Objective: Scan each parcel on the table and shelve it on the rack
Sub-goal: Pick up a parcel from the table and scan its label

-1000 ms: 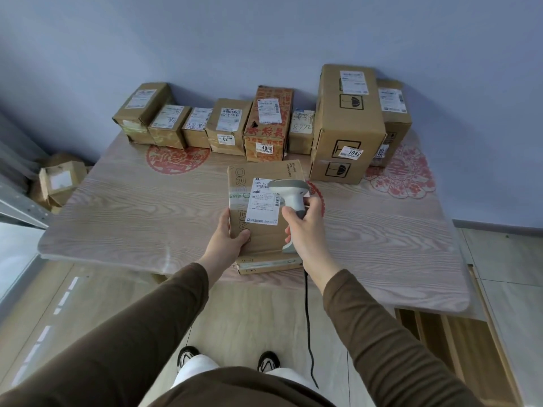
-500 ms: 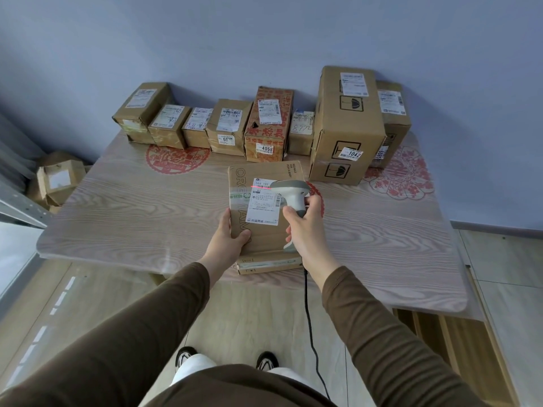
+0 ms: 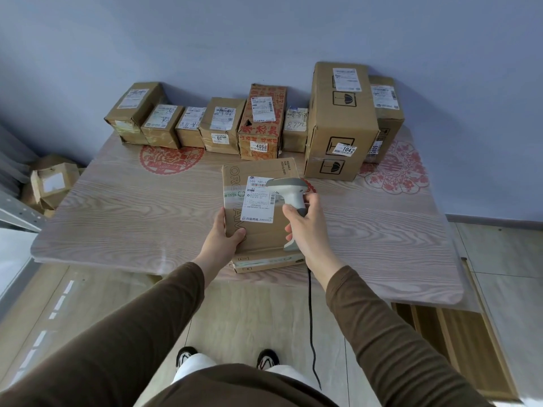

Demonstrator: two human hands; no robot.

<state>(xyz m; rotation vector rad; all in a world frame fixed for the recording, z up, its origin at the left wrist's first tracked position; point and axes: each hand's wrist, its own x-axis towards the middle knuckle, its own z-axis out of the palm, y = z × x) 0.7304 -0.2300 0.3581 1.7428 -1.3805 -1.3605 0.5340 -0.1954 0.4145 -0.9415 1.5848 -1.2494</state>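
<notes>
The scanner's [image 3: 289, 195] red line has gone from the label [image 3: 258, 198]; likely scan done, shelving next. Left hand [image 3: 224, 239] steadies the parcel [image 3: 261, 233], right hand [image 3: 305, 227] grips the scanner.

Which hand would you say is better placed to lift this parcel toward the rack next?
Left. The left hand already grips the parcel, while the right hand holds the scanner.

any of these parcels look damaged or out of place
Two things. The red-printed box marked 4068 in the back row has a dark hole torn in its front upper left. The leftmost box sits skewed, out of line with the row. The flat parcel under the scanner looks intact.
</notes>
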